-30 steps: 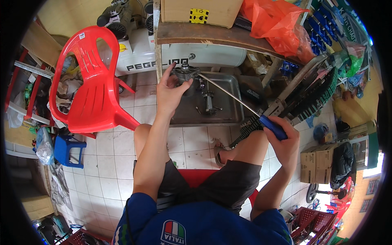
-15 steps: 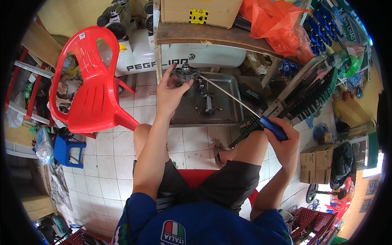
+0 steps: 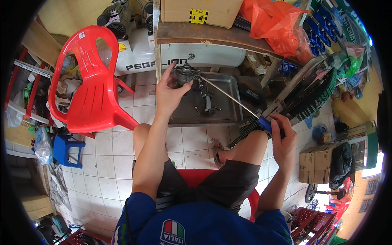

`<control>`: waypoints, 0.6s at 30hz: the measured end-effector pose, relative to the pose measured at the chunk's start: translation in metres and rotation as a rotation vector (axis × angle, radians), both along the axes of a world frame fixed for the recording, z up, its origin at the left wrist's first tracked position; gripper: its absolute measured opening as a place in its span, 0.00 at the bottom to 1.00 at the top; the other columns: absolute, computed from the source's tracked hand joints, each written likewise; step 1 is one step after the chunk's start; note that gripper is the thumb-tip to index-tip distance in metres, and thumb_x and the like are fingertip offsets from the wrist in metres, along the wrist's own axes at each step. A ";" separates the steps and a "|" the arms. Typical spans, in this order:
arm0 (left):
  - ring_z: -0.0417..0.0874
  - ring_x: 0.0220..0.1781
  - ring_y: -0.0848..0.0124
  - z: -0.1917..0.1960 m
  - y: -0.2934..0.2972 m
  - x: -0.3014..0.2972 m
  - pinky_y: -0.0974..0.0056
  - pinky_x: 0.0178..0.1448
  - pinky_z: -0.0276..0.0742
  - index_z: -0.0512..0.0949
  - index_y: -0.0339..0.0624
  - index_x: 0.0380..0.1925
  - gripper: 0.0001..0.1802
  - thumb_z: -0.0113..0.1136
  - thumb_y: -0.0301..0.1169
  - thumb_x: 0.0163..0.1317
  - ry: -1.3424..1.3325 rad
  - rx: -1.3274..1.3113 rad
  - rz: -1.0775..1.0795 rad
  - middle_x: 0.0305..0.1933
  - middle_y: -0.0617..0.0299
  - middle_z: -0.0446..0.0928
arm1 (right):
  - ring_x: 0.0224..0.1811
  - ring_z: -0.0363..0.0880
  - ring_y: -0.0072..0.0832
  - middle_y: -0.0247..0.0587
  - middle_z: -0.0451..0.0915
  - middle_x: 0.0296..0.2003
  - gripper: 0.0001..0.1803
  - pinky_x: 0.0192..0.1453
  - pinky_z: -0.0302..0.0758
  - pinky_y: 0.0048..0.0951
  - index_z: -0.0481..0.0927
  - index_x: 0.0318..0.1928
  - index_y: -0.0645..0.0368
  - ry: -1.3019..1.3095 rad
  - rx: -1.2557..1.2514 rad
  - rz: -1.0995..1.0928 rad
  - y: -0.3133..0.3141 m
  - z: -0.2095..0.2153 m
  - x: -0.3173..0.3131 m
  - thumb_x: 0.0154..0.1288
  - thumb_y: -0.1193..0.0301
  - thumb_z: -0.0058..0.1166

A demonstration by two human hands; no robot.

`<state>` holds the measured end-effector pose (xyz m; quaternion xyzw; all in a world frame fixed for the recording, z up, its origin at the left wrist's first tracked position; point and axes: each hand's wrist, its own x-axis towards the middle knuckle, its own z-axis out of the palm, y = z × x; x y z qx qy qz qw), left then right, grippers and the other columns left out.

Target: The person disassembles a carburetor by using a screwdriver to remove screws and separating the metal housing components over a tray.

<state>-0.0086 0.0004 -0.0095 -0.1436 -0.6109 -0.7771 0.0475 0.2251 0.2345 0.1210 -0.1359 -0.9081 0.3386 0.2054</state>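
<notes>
My left hand [image 3: 170,92] is closed around the near left side of a grey metal machine part [image 3: 188,74] with a round hub on top, thumb and fingers apart around its body. It is held up at the near left of a metal tray [image 3: 185,119]. In my right hand [image 3: 283,141] is the blue handle of a long screwdriver [image 3: 228,96], fingers curled over its rear end. The shaft slants up and left, its tip meeting the part's right side. Whether the tip sits in a screw is too small to tell. A smaller metal assembly [image 3: 208,102] lies in the tray.
A red plastic chair [image 3: 87,96] and a blue stool [image 3: 67,151] stand to the left. Behind the tray lies a white air compressor tank [image 3: 216,55], under a wooden shelf [image 3: 183,34] bearing a cardboard box [image 3: 200,12] and an orange bag [image 3: 273,24]. Cardboard cartons [image 3: 316,165] stand right.
My right hand has shifted its grip on the screwdriver handle, its fingers now raised around the rear end. The left hand and the machine part stay nearly still.
</notes>
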 end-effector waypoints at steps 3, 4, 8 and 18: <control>0.79 0.43 0.80 -0.004 -0.003 -0.001 0.73 0.47 0.75 0.67 0.42 0.71 0.44 0.73 0.19 0.52 0.000 -0.040 0.019 0.38 0.68 0.79 | 0.40 0.80 0.26 0.44 0.80 0.41 0.22 0.45 0.76 0.25 0.73 0.54 0.63 -0.066 -0.118 0.042 0.001 -0.002 0.002 0.61 0.79 0.65; 0.79 0.43 0.80 -0.006 -0.005 -0.002 0.73 0.47 0.75 0.67 0.42 0.71 0.44 0.73 0.19 0.52 0.003 -0.037 0.028 0.38 0.68 0.79 | 0.40 0.80 0.25 0.43 0.79 0.42 0.24 0.45 0.76 0.25 0.71 0.55 0.63 -0.060 -0.096 0.103 -0.001 0.001 0.003 0.60 0.79 0.65; 0.79 0.43 0.80 -0.004 -0.002 -0.003 0.73 0.46 0.75 0.67 0.41 0.71 0.44 0.73 0.18 0.52 -0.004 0.003 0.033 0.38 0.67 0.79 | 0.39 0.79 0.23 0.41 0.79 0.42 0.26 0.45 0.76 0.25 0.70 0.56 0.62 0.031 -0.210 0.185 0.010 -0.011 0.009 0.58 0.80 0.66; 0.73 0.38 0.81 -0.005 0.000 -0.005 0.75 0.41 0.71 0.69 0.43 0.70 0.44 0.75 0.21 0.51 -0.035 0.048 0.066 0.34 0.70 0.73 | 0.35 0.78 0.20 0.38 0.79 0.34 0.17 0.37 0.75 0.22 0.68 0.57 0.62 0.096 -0.125 0.077 -0.005 -0.002 0.008 0.72 0.73 0.56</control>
